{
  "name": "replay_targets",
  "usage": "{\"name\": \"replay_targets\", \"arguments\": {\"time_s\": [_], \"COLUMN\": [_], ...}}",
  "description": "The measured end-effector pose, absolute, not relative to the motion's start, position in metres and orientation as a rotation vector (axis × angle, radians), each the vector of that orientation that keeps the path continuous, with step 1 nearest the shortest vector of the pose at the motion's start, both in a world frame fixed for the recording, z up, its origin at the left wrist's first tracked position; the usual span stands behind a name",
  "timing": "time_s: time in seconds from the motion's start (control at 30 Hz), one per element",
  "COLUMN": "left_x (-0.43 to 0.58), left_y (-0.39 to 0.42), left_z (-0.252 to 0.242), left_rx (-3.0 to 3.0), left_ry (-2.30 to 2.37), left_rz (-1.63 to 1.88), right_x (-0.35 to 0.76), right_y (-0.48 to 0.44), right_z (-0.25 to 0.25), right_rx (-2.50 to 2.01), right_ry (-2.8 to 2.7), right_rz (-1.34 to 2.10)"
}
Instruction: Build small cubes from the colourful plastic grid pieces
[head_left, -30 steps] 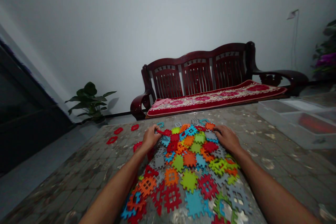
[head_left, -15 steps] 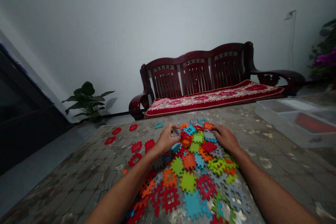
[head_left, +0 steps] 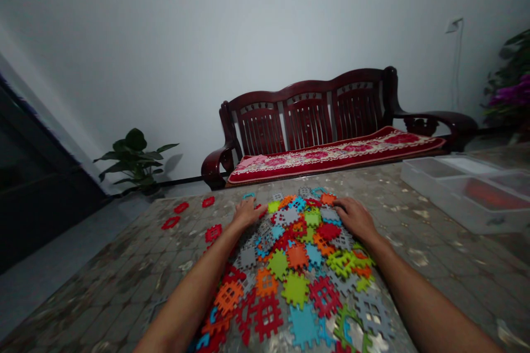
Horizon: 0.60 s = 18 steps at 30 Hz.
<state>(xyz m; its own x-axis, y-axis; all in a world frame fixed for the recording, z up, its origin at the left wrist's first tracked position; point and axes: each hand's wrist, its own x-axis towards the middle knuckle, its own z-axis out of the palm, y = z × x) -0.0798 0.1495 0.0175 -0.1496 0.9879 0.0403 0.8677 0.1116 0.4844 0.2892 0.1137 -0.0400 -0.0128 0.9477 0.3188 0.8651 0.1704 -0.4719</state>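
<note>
Flat notched interlocking plastic pieces in red, orange, green, blue and grey lie in a loose heap on the table, with a green square piece (head_left: 295,287) toward the front. My left hand (head_left: 245,214) is at the heap's far left edge, fingers apart and thumb pointing right. Just beyond its fingertips lies a blue frame piece (head_left: 249,196). On the right edge rests my right hand (head_left: 355,217), loosely open, its fingertips by an orange piece (head_left: 328,199) and a grey piece (head_left: 329,214). No piece shows in either hand's grasp.
Separate red pieces (head_left: 181,207) lie left of the heap on the patterned tabletop (head_left: 124,265). A clear divided plastic box (head_left: 451,198) with something red inside stands at right. Behind are a dark wooden bench (head_left: 310,116) and a potted plant (head_left: 134,157).
My left hand has moved left from the heap and opened; the grey piece by its fingers now appears to lie on the heap. My right hand has stayed put.
</note>
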Motion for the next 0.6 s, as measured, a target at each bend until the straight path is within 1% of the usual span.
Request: {"name": "replay_targets", "arguments": {"time_s": [0.1,0.23,0.6], "left_x": [-0.079,-0.077,-0.06], "left_y": [0.154,0.157,0.153], "left_z": [0.007,0.003,0.004], "left_rx": [1.843,1.86,1.79], "left_ry": [2.119,2.11,1.862], "left_rz": [0.492,0.469,0.597], "right_x": [0.289,0.29,0.29], "right_y": [0.114,0.115,0.115], "right_z": [-0.04,-0.042,-0.041], "right_rx": [-1.713,-1.711,-1.724], "right_ry": [-1.895,-1.889,-1.905], "right_rz": [0.184,0.18,0.17]}}
